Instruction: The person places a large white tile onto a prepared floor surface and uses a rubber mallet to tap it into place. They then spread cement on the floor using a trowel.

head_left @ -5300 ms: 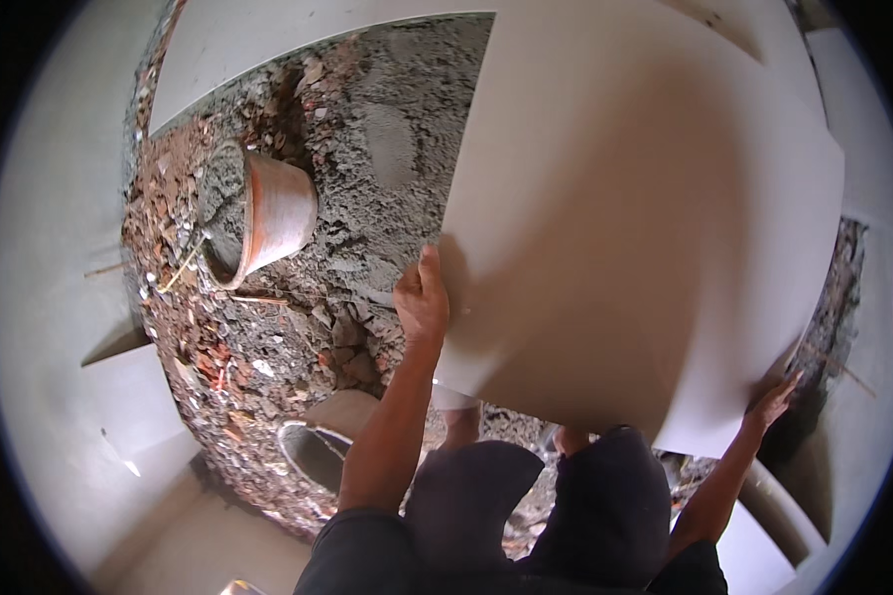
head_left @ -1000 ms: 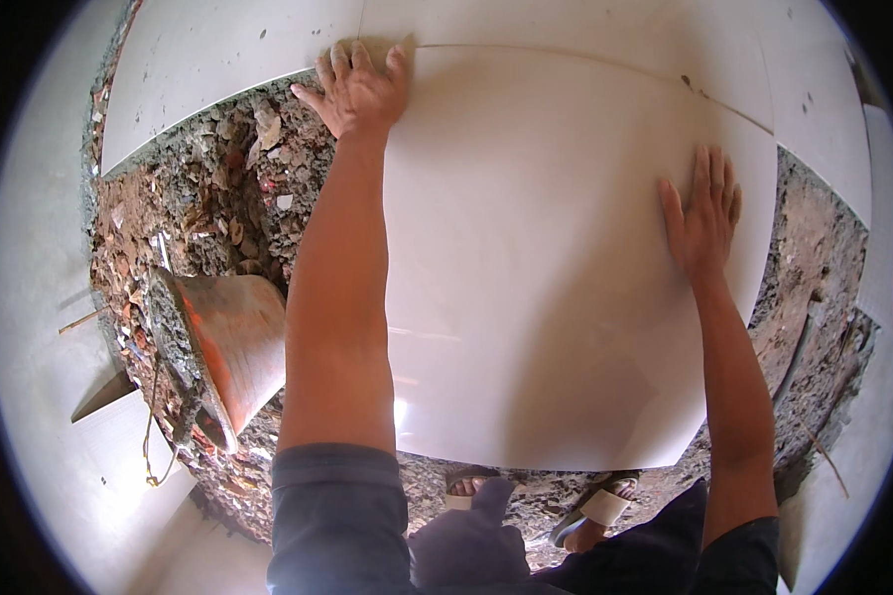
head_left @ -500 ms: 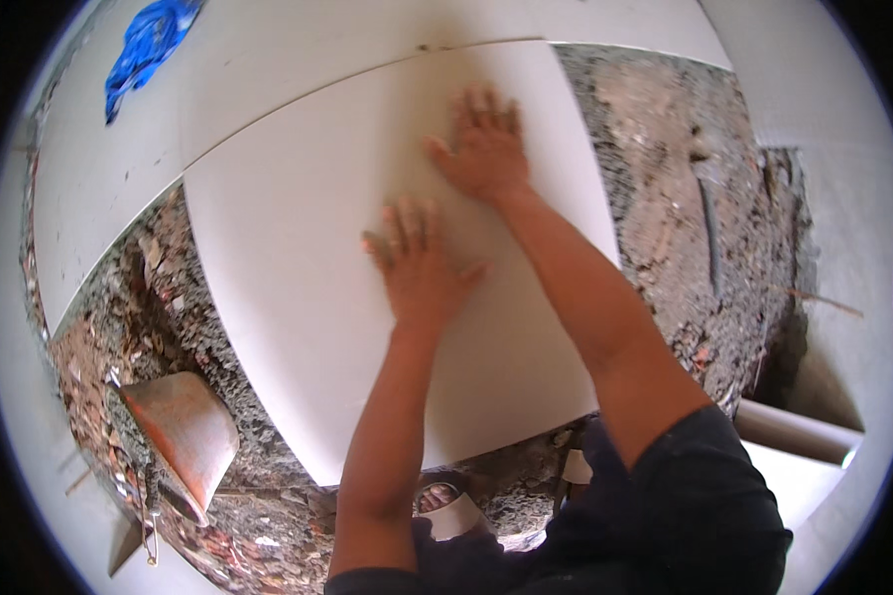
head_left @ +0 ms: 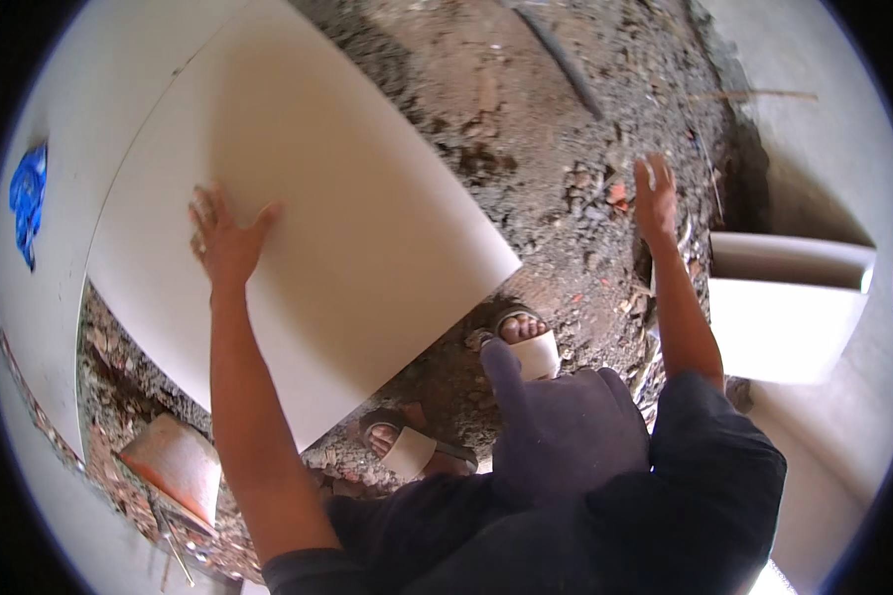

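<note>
A large pale floor tile [head_left: 357, 248] lies on rough, gritty mortar and rubble, its far-left edge along a thin seam beside another laid tile [head_left: 69, 159]. My left hand [head_left: 230, 243] is on or just over the tile's left part, fingers spread and nothing in it; whether the palm presses down I cannot tell. Off to the right, my right hand [head_left: 657, 198] is away from the tile, above the rubble. Its fingers are stretched out and it holds nothing that I can see.
A crumpled blue plastic bag or cloth [head_left: 30, 203] rests on the laid tiles. Lower left, a worn bucket [head_left: 181, 464] lies tipped over. A dark bar [head_left: 561, 61] crosses the rubble; a thin stick [head_left: 754, 95] juts at right, near a white open box [head_left: 784, 327]. My sandalled feet [head_left: 526, 342] stand by the tile.
The view has swung right, shifting the tile leftward in it. My right hand has left the tile and moved out over the rubble; my left hand remains over it.
</note>
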Demonstrator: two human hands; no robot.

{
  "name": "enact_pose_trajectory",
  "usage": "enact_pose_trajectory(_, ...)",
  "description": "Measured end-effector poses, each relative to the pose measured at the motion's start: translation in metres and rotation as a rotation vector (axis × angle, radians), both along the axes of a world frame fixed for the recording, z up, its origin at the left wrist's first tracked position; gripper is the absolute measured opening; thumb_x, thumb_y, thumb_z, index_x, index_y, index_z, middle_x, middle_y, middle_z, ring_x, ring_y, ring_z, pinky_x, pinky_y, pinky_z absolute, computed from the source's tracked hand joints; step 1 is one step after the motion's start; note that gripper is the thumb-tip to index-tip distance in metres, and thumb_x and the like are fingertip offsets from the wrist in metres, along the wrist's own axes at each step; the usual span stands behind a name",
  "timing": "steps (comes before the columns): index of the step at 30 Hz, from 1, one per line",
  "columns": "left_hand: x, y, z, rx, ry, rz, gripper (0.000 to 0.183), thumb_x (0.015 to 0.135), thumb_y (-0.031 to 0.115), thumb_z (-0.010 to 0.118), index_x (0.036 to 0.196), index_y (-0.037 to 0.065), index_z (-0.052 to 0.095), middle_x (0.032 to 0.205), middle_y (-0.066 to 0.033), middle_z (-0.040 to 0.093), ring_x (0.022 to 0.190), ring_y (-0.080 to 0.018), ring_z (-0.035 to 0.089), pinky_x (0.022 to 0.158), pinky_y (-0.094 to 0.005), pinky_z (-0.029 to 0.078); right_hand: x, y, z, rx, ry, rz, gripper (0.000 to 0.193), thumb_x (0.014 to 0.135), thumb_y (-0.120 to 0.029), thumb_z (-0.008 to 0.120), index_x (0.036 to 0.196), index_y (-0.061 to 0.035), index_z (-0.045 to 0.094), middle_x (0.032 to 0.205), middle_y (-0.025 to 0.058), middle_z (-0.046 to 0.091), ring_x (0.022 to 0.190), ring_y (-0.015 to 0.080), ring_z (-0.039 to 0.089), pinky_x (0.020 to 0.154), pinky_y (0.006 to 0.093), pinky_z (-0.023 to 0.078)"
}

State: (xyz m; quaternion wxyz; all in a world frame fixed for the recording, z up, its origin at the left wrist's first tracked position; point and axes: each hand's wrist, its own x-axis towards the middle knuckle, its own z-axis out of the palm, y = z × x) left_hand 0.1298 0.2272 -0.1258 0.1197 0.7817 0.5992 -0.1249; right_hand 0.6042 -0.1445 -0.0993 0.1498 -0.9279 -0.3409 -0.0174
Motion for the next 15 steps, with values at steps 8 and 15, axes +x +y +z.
enact_pose_trajectory(8,-0.023,-0.057,0.011,-0.076,-0.045,-0.149,0.106,0.079,0.068,0.062,0.154,0.014,0.011,0.161,-0.0143,0.008,0.147,-0.036,0.008,0.116,-0.0521,0.017,-0.017,-0.273,-0.059,-0.521,0.369,-0.381,0.056,0.096,-0.048,0.04,0.134,-0.0097,0.052,0.138,0.0179,0.051,0.129,0.0372,0.044,0.109,0.0466,0.032)
enact_pose_trajectory(15,-0.057,-0.096,0.002,-0.11,-0.091,-0.185,0.102,0.08,0.056,0.068,0.154,0.01,0.013,0.16,-0.0168,0.008,0.146,-0.0404,0.009,0.117,-0.0495,0.019,-0.058,-0.296,-0.029,-0.677,0.051,-0.518,0.052,0.094,-0.046,0.042,0.135,-0.016,0.052,0.139,0.0106,0.048,0.13,0.0332,0.042,0.109,0.0532,0.028)
